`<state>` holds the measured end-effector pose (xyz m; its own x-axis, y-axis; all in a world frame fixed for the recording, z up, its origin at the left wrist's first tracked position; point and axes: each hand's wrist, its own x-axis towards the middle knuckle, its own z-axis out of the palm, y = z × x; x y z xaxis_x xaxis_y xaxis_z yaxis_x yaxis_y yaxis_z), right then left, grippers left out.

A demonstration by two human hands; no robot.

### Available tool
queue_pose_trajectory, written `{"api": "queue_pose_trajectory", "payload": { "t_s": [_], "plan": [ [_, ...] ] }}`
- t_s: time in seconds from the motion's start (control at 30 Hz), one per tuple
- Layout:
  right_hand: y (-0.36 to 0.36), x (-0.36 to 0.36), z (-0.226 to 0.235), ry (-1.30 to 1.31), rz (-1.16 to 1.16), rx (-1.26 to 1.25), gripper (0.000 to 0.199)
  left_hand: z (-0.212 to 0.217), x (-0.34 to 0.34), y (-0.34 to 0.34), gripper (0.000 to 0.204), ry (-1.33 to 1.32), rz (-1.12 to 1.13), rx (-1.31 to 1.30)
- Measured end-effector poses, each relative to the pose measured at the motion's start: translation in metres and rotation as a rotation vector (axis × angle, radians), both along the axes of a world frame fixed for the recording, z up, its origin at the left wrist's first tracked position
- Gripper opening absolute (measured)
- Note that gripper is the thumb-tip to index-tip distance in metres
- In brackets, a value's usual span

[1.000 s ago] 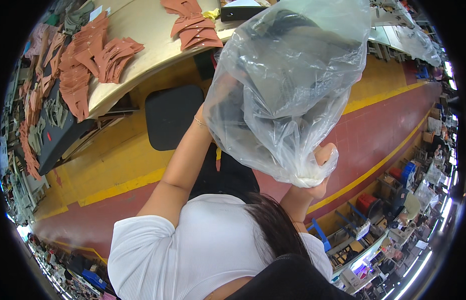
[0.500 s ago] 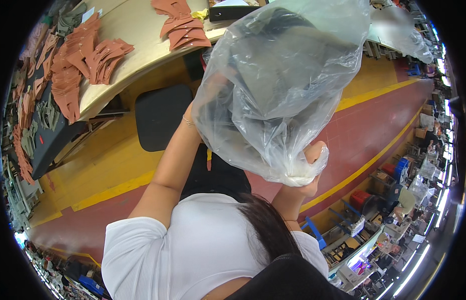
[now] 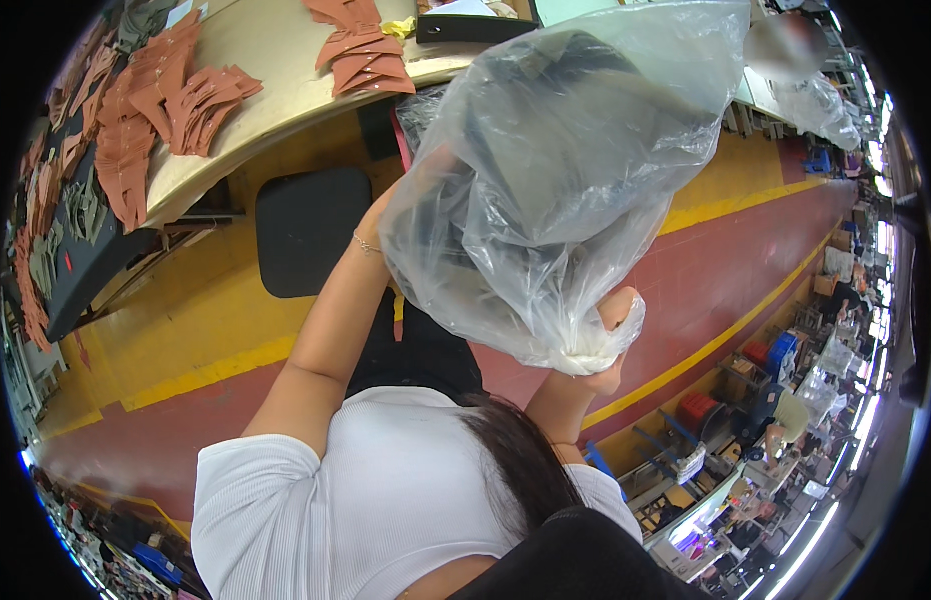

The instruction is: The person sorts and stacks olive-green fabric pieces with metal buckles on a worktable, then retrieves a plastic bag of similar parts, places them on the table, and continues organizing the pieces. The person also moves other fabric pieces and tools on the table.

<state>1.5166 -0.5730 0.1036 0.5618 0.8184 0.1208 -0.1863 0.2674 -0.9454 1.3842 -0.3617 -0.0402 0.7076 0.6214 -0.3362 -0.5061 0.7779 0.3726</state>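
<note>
I hold a large clear plastic bag (image 3: 565,170) with dark pieces inside, up in front of me. My right hand (image 3: 610,335) is shut on the bag's bunched, twisted end at the bottom. My left hand (image 3: 425,190) lies at the bag's left side, seen only dimly through the plastic, and it holds the bag up there. A thin bracelet sits on my left wrist. My left forearm rises from my white sleeve toward the bag.
A black stool seat (image 3: 305,230) stands below the curved worktable (image 3: 265,40), which carries stacks of brown cut pieces (image 3: 185,100) and a black box (image 3: 475,25). Yellow lines cross the red floor (image 3: 745,270). Crates and shelves (image 3: 775,360) crowd the lower right.
The bag has risen a little and tipped toward the table. My right hand stays clamped on the bunched end, and my left arm has stretched further up.
</note>
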Motion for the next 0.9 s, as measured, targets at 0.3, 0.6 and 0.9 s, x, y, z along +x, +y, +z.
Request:
{"api": "queue_pose_trajectory", "payload": {
  "t_s": [0.3, 0.6, 0.9],
  "plan": [
    [0.048, -0.014, -0.006, 0.137, 0.167, 0.005, 0.056, -0.008, -0.045, -0.044, 0.073, 0.098, 0.025, -0.108],
    [0.05, -0.24, -0.066, 0.244, 0.66, -0.451, 0.053, 0.004, -0.29, -0.12, 0.063, 0.698, 0.259, 0.189],
    [0.052, -0.546, -0.055, 0.038, 1.138, -0.392, 0.031, 0.088, -0.591, -0.206, 0.038, 1.327, 0.433, 1.033]
  ]
}}
